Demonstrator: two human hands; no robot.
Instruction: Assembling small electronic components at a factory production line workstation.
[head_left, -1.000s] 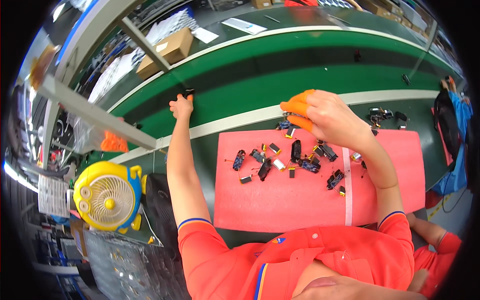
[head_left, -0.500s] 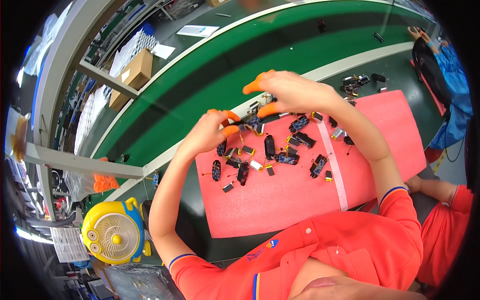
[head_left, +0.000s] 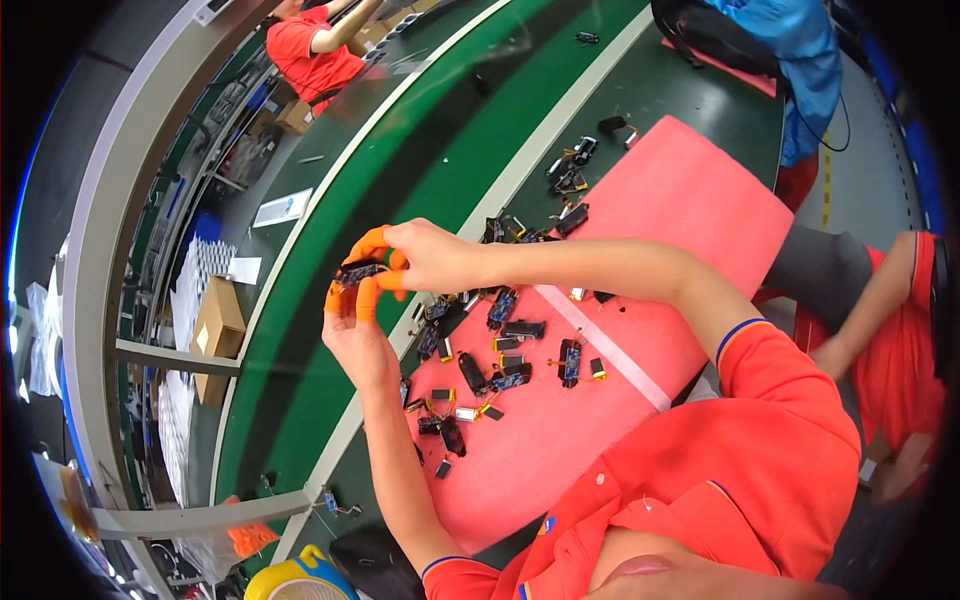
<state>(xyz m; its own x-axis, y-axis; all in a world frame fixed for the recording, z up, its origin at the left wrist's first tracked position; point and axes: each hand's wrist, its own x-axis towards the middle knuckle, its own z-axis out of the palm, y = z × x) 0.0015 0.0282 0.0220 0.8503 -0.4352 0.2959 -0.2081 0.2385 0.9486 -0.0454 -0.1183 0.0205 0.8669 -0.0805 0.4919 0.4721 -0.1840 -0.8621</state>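
- Left hand [head_left: 358, 345]: raised from a forearm that rises past the left edge of the pink foam mat [head_left: 520, 480]; fingers point upward, bent at the tips.
- Right hand [head_left: 432, 262]: brought in from the right on a forearm stretched across the mat's far side; fingers directed left and curled, back of the hand uppermost.
- Finger cots [head_left: 367, 299]: orange, worn on fingers of both hands.
- Change from half a second earlier: hands then apart, at the mat's far edge and above the parts there; now met over the green belt [head_left: 300, 400]. The view has swung, so the mat lies more steeply; a co-worker in red [head_left: 308, 50] shows at upper left, and the yellow fan [head_left: 298, 582] is partly cut off at the lower edge.
- Small black circuit-board assembly [head_left: 358, 272]: held up between the hands, above the belt. Left fingertips pinch it from below; right fingers close about its upper and right side, their exact contact partly hidden.
- Further circuit-board assemblies [head_left: 570, 362]: black and blue, scattered over the mat, with small battery cells [head_left: 466, 413] beside them.
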